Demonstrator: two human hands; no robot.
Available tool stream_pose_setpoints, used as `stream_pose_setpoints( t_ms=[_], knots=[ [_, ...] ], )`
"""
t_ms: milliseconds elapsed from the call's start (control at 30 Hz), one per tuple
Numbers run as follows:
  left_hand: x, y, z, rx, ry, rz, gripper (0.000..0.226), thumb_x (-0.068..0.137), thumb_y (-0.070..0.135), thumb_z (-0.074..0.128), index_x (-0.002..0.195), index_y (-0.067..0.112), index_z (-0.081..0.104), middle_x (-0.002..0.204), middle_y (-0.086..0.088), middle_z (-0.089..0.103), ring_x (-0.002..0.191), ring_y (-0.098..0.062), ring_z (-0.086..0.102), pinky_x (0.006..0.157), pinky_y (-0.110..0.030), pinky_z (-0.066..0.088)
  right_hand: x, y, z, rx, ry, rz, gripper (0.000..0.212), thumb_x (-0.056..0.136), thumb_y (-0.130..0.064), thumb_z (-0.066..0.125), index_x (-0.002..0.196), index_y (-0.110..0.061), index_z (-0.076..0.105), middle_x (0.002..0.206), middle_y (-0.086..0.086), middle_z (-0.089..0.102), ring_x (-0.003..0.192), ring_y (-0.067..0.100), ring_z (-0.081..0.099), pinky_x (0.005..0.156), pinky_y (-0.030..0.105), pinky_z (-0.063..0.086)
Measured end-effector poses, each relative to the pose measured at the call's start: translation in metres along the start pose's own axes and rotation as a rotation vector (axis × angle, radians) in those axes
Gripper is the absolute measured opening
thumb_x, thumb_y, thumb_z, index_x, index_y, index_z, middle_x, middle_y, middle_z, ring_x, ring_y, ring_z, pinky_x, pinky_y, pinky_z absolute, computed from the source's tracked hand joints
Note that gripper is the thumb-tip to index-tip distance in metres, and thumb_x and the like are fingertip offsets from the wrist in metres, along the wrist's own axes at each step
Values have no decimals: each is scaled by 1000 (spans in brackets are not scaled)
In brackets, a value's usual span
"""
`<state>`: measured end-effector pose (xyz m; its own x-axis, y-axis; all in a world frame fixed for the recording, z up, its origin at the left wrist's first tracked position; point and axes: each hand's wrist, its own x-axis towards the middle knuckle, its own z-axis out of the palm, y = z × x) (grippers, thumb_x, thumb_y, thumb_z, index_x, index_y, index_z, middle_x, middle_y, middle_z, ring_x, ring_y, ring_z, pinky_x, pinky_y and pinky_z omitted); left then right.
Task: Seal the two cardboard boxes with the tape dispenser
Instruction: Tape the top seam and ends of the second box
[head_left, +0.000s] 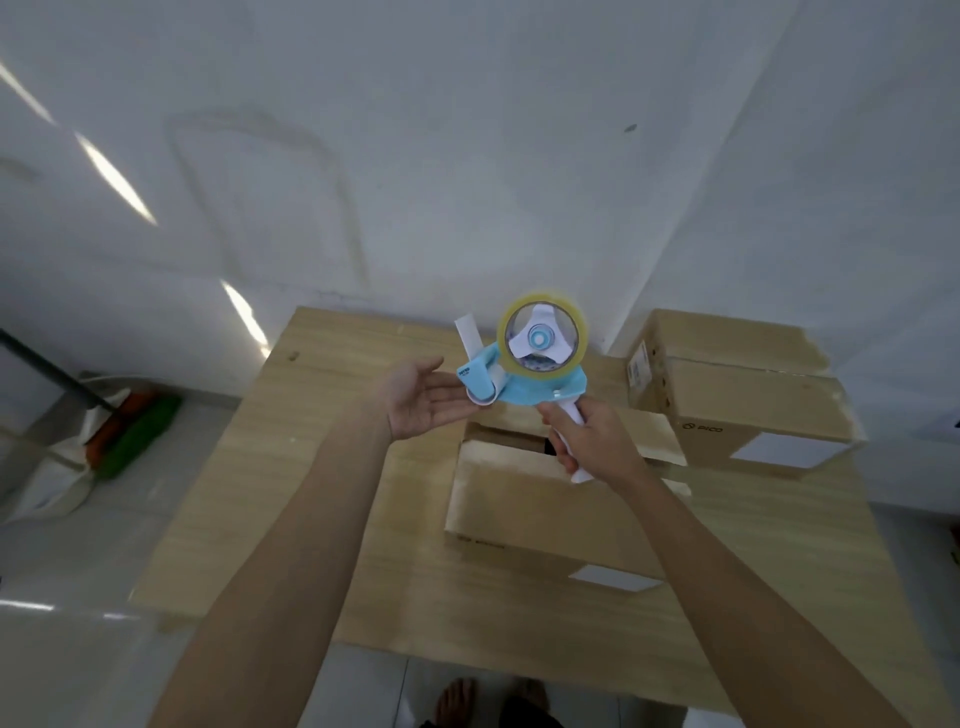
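Blue tape dispenser (524, 371) raised over near box (545, 499); right hand (597, 441) fingers clenched on handle, left hand (421, 397) open at tape end. Prep step; next likely: free the tape end, press to flap seam.

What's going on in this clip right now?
A person stands at a wooden table holding a blue tape dispenser in the air. The right hand grips its white handle, while the left hand is open, palm up, at the dispenser's front end. Below, the near cardboard box has a gap between its top flaps. The second box sits farther right. No fresh tape is visibly being laid yet.
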<state>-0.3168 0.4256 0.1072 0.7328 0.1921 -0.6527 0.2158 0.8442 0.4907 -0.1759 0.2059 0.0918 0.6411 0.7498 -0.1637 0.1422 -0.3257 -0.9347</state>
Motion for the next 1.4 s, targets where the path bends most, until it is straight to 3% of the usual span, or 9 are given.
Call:
stream_pose_setpoints(
  t_ms=[133,267,433,567,700,833,1167,1267,1400],
  knots=[
    [1,-8,-8,86,140,146,31,106,24,44,111,-2,61,96,-21,77,82,-34,77,73,-43,64,12,0,2,-67,-21,-5,45,97,-37,65,84,5,58,56,12,59,41,26,51,45,33,45],
    [11,-53,-36,442,381,514,35,90,13,60,124,21,64,120,-7,72,100,-22,72,77,-35,59,16,7,4,-151,-41,-17,45,97,-37,65,72,-1,58,52,8,59,40,24,52,48,33,47],
    [28,-104,-63,761,126,505,86,80,17,83,151,39,40,148,11,47,134,-7,45,100,-24,44,16,16,9,-162,-96,-16,52,97,-44,63,73,2,58,52,10,59,41,22,52,49,30,46],
    [43,-103,-62,787,97,469,83,77,19,83,148,36,46,150,8,45,136,-14,44,112,-36,42,24,15,8,-140,-117,-23,55,97,-49,61,84,4,59,56,16,59,42,27,52,50,32,44],
    [56,-100,-74,879,69,464,75,76,19,85,140,44,54,147,7,45,135,-19,43,108,-32,42,34,12,7,-100,-138,7,50,97,-46,63,87,3,59,57,10,55,44,26,49,48,35,43],
    [60,-97,-84,734,-29,412,73,70,21,91,135,39,63,137,9,63,130,-15,56,110,-44,48,37,16,11,-246,-153,-32,46,99,-38,62,69,-5,56,52,5,58,44,22,54,51,29,47],
    [63,-108,-95,547,-14,437,61,69,7,91,125,20,70,127,7,71,124,-6,61,104,-34,51,32,36,22,-447,-133,-55,38,98,-35,65,63,-23,57,50,-4,60,47,12,58,51,28,47],
    [61,-128,-98,423,107,463,73,67,20,95,132,27,63,131,8,68,122,-7,64,99,-35,56,34,36,25,-515,-132,-50,36,96,-39,67,63,-28,57,51,-9,62,49,6,57,55,28,47],
    [52,-154,-90,467,344,461,47,74,50,87,111,26,71,109,10,75,107,-5,69,97,-37,58,38,33,32,-643,-175,-68,22,93,-47,68,77,-32,63,65,-9,67,63,4,62,61,30,46]
  ],
)
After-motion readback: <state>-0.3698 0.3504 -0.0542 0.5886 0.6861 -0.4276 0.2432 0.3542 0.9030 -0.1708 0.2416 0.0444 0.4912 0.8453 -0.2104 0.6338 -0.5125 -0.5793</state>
